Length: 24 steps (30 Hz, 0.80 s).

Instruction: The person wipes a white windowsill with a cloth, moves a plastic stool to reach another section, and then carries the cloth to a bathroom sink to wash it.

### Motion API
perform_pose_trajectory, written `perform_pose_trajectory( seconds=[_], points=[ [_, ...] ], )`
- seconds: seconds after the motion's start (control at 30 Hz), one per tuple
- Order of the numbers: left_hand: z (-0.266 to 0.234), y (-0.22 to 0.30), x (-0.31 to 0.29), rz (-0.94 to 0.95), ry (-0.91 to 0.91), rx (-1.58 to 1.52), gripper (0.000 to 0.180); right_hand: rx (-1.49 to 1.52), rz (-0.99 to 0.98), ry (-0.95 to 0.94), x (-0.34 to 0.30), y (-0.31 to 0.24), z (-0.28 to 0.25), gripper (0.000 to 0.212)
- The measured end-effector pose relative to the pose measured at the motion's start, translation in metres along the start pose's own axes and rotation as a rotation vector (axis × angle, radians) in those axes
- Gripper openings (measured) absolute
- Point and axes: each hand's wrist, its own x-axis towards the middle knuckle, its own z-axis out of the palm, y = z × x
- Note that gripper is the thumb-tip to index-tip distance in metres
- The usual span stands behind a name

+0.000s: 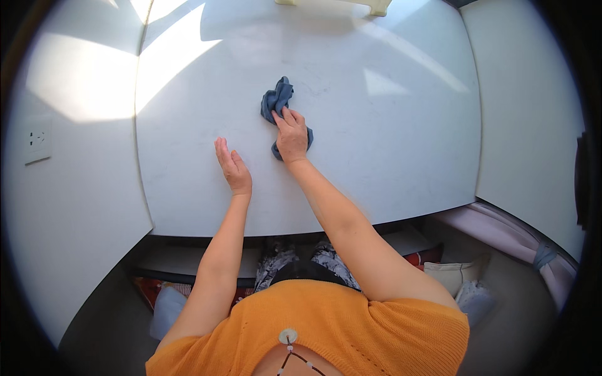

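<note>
A crumpled blue-grey cloth (276,102) lies on the white tabletop (389,150), a little left of its middle. On top of the cloth rests my right hand (292,136), its fingers pressed into the folds; part of the cloth sticks out beyond the fingertips and part beside the wrist. To the left, apart from the cloth, my left hand (233,168) is held edge-on with its fingers stretched out, and nothing is in it. Whether it touches the surface I cannot tell.
A cream plastic piece with short legs (378,7) stands at the far edge. White walls flank the table, the left one with a socket (37,143). Below the near edge are a white cushion (453,271), a plastic bag (168,311) and a tied pink curtain (495,233).
</note>
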Motion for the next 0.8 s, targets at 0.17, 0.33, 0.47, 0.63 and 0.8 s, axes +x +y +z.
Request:
perform_pose_trajectory(
  seconds=[0.17, 0.33, 0.47, 0.63, 0.8],
  points=[
    [-0.047, -0.039, -0.001, -0.109, -0.036, 0.065, 0.038, 0.309, 0.135, -0.076, 0.001, -0.051, 0.03, 0.035],
    [-0.074, -0.032, -0.009, -0.221, -0.091, 0.021, 0.038, 0.942, 0.52, -0.085, 0.028, -0.027, -0.037, 0.035],
    [-0.075, -0.036, -0.031, -0.216, -0.116, 0.034, 0.038, 0.984, 0.712, 0.062, 0.01, 0.051, -0.149, 0.038],
    [-0.073, -0.021, -0.053, -0.257, -0.133, 0.044, 0.038, 0.695, 0.926, 0.372, -0.091, 0.193, -0.262, 0.042],
    [-0.067, -0.031, -0.059, -0.218, -0.16, 0.101, 0.038, -0.262, 0.908, 0.371, -0.187, 0.271, -0.28, 0.05]
  ],
)
